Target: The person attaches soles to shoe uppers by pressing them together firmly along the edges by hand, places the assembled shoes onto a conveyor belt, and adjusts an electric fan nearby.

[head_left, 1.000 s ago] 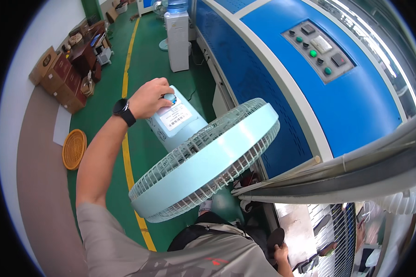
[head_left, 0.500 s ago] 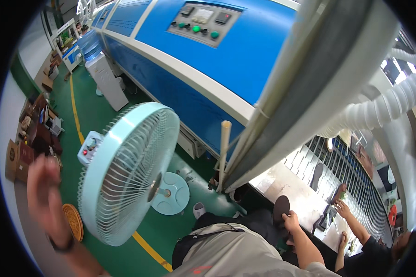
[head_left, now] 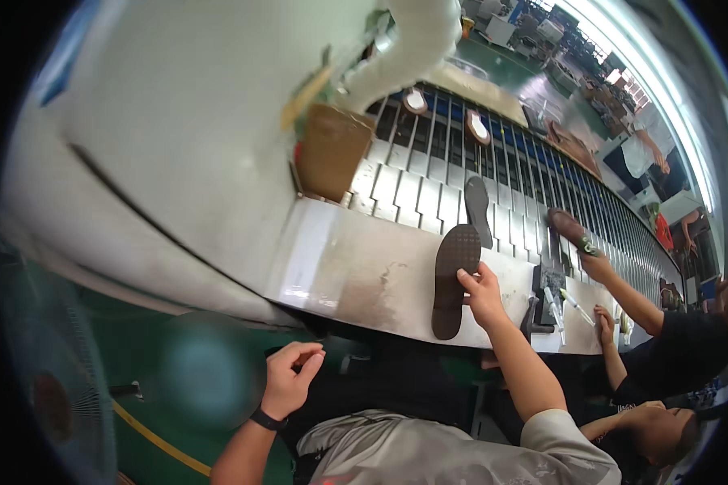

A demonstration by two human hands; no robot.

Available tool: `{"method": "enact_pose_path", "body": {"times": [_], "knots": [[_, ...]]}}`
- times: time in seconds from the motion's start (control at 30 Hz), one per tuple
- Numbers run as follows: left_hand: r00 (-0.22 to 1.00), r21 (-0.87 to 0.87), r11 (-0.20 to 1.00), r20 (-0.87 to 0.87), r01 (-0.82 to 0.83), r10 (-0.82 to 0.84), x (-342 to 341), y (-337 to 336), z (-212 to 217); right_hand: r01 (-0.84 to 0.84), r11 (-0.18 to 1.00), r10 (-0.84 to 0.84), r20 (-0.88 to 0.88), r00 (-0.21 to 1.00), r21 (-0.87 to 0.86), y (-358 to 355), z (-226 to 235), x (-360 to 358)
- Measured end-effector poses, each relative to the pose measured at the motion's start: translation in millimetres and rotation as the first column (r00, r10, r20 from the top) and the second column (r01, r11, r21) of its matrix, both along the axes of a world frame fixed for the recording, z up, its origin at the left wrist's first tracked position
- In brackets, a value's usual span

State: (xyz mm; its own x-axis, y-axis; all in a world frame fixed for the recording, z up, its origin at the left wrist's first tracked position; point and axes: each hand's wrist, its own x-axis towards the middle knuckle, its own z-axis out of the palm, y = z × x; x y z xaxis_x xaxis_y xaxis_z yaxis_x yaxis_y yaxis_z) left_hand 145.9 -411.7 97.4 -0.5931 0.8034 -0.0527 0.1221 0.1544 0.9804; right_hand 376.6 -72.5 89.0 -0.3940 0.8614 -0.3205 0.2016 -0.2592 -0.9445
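My right hand (head_left: 484, 293) grips the edge of a dark brown shoe sole (head_left: 453, 279) that lies tread-up on the steel bench (head_left: 356, 271). A second dark sole (head_left: 478, 208) lies just beyond it on the slatted conveyor (head_left: 429, 174). My left hand (head_left: 291, 377), with a black watch on its wrist, hangs loosely curled and empty above my lap, below the bench edge.
A brown cardboard box (head_left: 332, 149) stands at the left of the conveyor under a white duct (head_left: 396, 40). A person at my right reaches a hand (head_left: 598, 263) to a brown shoe (head_left: 570, 228). A pale blue fan (head_left: 52, 380) is at lower left.
The view has swung from the fan and blue machine round to the bench. My left hand has come off the fan and dropped to my lap; my right hand now holds the sole.
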Motion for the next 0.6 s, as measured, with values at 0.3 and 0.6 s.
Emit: {"method": "enact_pose_path", "body": {"times": [0.3, 0.6], "knots": [[0.865, 0.012, 0.999, -0.501, 0.049, -0.037, 79, 153, -67, 0.023, 0.888, 0.053, -0.153, 0.987, 0.459, 29, -90, 59], [0.972, -0.002, 0.999, -0.230, 0.043, -0.043, 30, 256, -72, 0.016, 0.872, 0.085, -0.184, 0.979, 0.488, 32, -82, 52]]}}
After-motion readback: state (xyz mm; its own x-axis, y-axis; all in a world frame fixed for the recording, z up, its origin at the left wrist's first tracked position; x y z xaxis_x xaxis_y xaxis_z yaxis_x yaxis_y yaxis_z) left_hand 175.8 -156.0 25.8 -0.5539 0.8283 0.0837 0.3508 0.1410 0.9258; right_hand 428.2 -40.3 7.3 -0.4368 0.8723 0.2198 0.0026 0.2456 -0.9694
